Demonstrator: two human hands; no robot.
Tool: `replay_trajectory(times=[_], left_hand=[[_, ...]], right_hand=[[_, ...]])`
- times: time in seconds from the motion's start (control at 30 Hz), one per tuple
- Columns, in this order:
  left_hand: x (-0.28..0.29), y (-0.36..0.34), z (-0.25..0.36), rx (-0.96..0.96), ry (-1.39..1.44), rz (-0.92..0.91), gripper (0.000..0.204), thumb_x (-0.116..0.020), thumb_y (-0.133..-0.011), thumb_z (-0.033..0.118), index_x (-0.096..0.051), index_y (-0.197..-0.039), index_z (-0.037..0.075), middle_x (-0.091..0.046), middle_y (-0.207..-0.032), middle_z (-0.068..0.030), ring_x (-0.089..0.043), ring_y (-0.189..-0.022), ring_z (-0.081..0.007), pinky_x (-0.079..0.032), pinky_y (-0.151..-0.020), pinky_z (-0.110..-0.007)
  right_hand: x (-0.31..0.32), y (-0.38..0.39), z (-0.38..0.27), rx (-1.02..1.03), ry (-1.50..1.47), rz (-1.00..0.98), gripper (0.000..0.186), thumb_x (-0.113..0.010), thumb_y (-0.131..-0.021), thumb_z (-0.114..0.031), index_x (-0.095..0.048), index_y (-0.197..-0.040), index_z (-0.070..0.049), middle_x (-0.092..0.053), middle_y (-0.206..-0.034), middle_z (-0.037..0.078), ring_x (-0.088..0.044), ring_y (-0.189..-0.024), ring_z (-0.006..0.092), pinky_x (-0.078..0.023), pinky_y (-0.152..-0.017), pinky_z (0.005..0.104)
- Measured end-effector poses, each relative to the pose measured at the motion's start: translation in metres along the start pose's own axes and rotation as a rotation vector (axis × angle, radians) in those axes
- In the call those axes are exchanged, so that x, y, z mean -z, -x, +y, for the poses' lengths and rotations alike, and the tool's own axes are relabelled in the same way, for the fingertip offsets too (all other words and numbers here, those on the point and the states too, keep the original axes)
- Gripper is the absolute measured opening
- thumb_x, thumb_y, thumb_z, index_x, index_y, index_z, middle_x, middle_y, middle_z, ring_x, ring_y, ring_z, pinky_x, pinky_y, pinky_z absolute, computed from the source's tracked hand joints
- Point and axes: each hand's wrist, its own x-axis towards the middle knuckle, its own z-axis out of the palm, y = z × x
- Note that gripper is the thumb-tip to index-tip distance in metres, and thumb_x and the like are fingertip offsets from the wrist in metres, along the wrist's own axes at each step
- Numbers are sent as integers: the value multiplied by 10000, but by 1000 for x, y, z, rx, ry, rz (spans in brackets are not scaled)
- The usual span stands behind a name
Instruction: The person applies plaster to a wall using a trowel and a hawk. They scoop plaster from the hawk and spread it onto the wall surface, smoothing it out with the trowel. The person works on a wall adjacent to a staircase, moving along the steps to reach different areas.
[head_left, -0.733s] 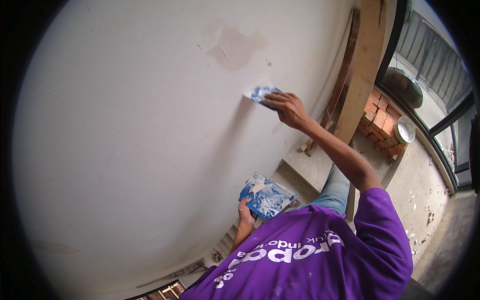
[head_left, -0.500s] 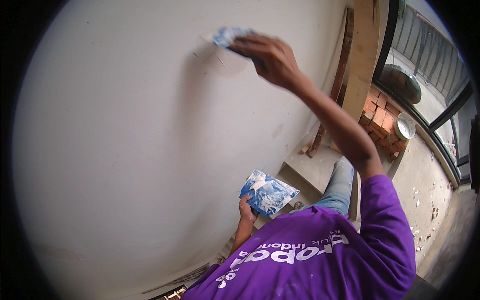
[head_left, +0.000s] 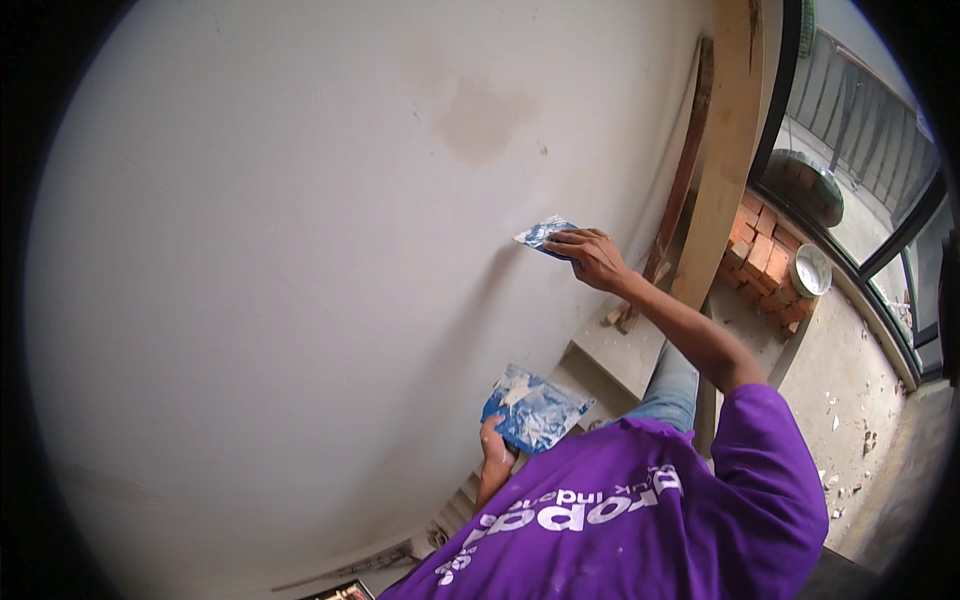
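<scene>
My right hand [head_left: 598,259] is closed around a blue putty scraper [head_left: 546,233] smeared with white paste, its blade close to the pale wall [head_left: 250,250]; whether it touches I cannot tell. Lower down, my left hand [head_left: 495,446] grips a wider blue putty board [head_left: 538,408] by its near left corner. White filler is streaked over the board, with a thicker lump near its upper left. A damp-looking beige patch [head_left: 486,120] marks the wall above the scraper.
Concrete stairs [head_left: 610,367] run down beside the wall below me. Wooden planks [head_left: 725,150] lean upright at the right. Beyond them are stacked orange bricks [head_left: 765,250], a white bucket [head_left: 810,270], and a glass door frame [head_left: 895,225]. Debris lies on the floor [head_left: 845,400].
My right hand has brought the scraper down and to the right, away from the upper wall, uncovering the beige patch. My left hand and the board have shifted slightly lower.
</scene>
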Motion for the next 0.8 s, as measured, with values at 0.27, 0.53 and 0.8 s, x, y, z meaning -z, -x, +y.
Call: replay_trajectory(times=[0.27, 0.53, 0.8], left_hand=[[6, -5, 0, 43, -47, 39, 545, -491, -741, 151, -508, -1254, -32, -618, -1166, -163, -641, -1026, -320, -529, -913, -440], [13, -6, -8, 23, -5, 21, 585, -502, -724, 158, -487, -1274, -44, -600, -1203, -177, -622, -1062, -337, -510, -938, -449], [20, -10, -4, 24, -20, 39, 507, -505, -741, 152, -535, -1213, -30, -634, -1132, -155, -644, -1014, -314, -524, -911, -432]], right_hand=[[140, -154, -28, 42, -88, 583, 460, -518, -770, 33, -689, -1137, -187, -675, -1145, 68, -642, -1001, 297, -537, -833, 382], [35, -64, 4, 55, 16, 401, 432, -537, -717, 69, -709, -1066, -120, -685, -1104, 82, -638, -1010, 296, -519, -827, 404], [13, -25, 2, -192, -321, 325, 563, -481, -700, 117, -669, -1170, -130, -662, -1165, 116, -629, -1060, 308, -507, -898, 366]])
